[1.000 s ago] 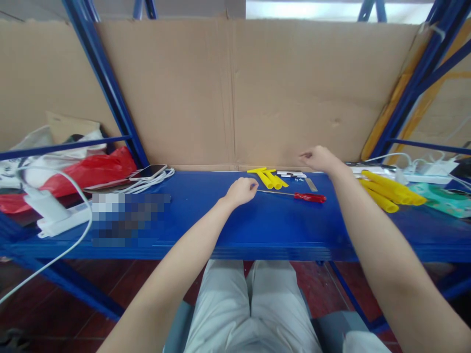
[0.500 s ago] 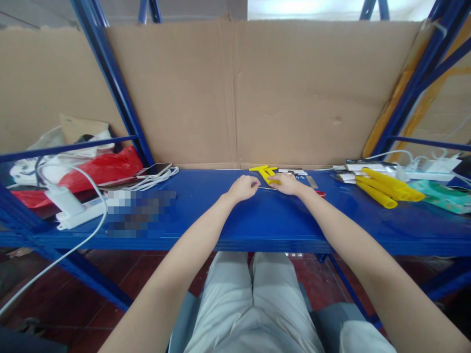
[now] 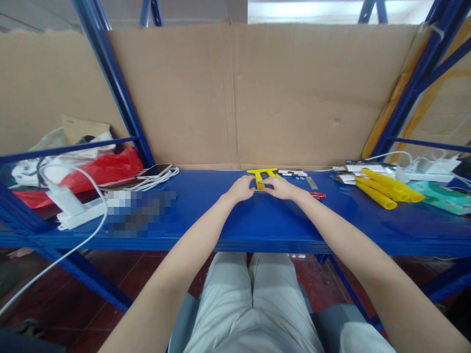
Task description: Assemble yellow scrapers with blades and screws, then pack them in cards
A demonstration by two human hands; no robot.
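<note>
Cardboard backing (image 3: 176, 98): stands along the far side, behind everything.
Blue surface (image 3: 206, 225): carries the work, which sits at centre, toward the far edge.
Yellow tubes (image 3: 382, 190): loose bundle, right side, well apart from the hands.
Screwdriver (image 3: 317, 195): red handle shows right of the right hand; part of its length is hidden by that hand.
Right hand (image 3: 281, 188): fingers bent, tips at the right of the T-shaped yellow piece (image 3: 259, 179), near its stem end. Firm grip or mere touch: cannot tell.
Left hand (image 3: 243, 189): fingers curled in, just left of the same stem. Opening and any hold: cannot tell.
T-shaped yellow piece: between the hands, crossbar far, stem toward the person. Resting or lifted: cannot tell. Second yellow piece (image 3: 272, 172) just right, partly covered.
Metal strip (image 3: 312, 183): far right of the right hand.
Stem end: judged best steadied from both sides, light even pressure in line with the stem, no twist; keep knuckles off the screwdriver, which could roll.
</note>
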